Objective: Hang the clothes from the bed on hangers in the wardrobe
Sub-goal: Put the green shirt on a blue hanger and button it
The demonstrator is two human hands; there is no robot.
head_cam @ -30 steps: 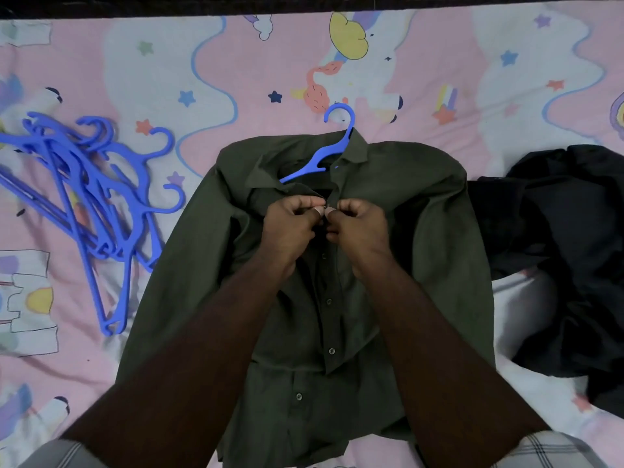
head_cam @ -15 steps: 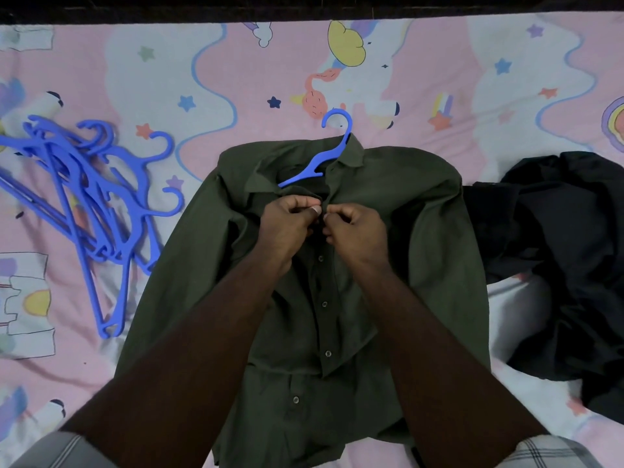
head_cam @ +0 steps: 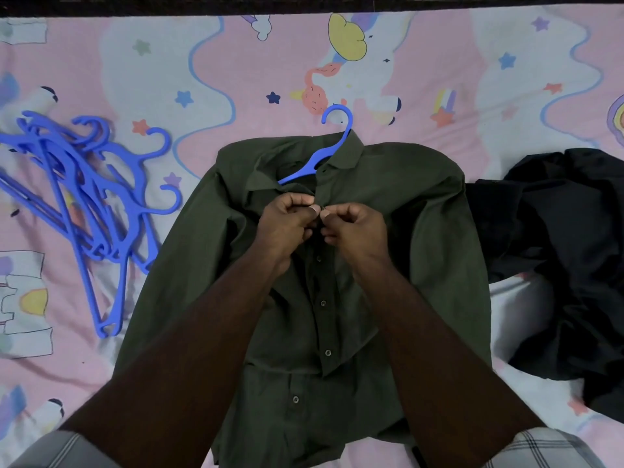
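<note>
A dark green button shirt (head_cam: pixel 412 238) lies front-up in the middle of the bed. A blue hanger (head_cam: pixel 324 153) sits inside its collar, with the hook poking out past the neck. My left hand (head_cam: pixel 287 224) and my right hand (head_cam: pixel 354 231) meet just below the collar. Each pinches an edge of the shirt's front placket at the top button, thumbs almost touching. The button itself is hidden between my fingers. Lower buttons on the placket show down the shirt's middle.
A heap of several blue hangers (head_cam: pixel 84 204) lies on the left of the bed. Dark crumpled clothes (head_cam: pixel 567 265) are piled on the right. The pink patterned bedsheet (head_cam: pixel 236 62) stretches beyond the shirt to a dark far edge.
Both hands stay at the top button, with small finger movements on the placket. The shirt and hanger have barely shifted.
</note>
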